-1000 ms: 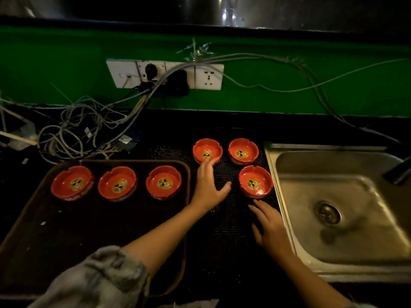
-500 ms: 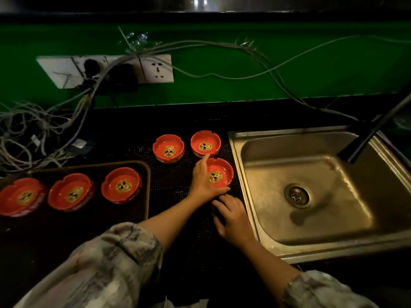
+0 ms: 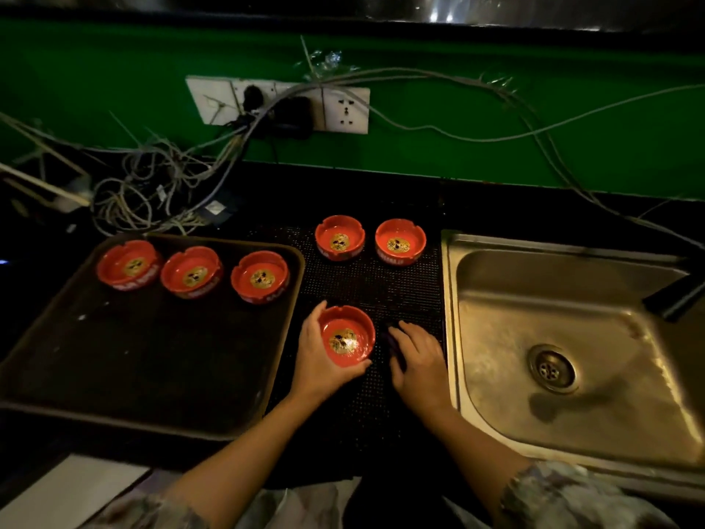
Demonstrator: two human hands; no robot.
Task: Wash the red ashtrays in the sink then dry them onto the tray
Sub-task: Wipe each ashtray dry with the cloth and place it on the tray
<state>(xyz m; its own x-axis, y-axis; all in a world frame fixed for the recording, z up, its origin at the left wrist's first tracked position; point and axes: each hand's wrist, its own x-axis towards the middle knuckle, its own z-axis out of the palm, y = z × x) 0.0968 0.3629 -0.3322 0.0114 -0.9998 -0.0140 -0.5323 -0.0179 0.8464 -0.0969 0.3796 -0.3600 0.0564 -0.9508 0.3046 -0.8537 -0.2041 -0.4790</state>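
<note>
1. Left hand (image 3: 318,360): fingers curled round the near red ashtray (image 3: 346,336), thumb on its near rim, other fingers round its far left side; the ashtray sits over the black mesh mat (image 3: 400,295), tilted slightly toward the person
2. Right hand (image 3: 417,358): palm down on the mat just right of the held ashtray, fingers loosely bent over a dark item that is too dim to identify; whether it grips that item cannot be told
3. Two red ashtrays at the far edge of the mat, upright, side by side: left one (image 3: 339,238), right one (image 3: 399,242), the latter near the sink's left rim
4. Dark tray (image 3: 152,357) on the bench left of the mat, carrying three red ashtrays in a row along its far side: left (image 3: 129,265), middle (image 3: 191,273), right (image 3: 260,277)
5. Steel sink (image 3: 496,337) right of the mat, drain (image 3: 551,370) in the basin; dark tap spout (image 3: 675,295) over its far right corner
6. Green wall behind, with white socket panel (image 3: 278,105) and tangled cables (image 3: 152,192) lying on the bench at far left
</note>
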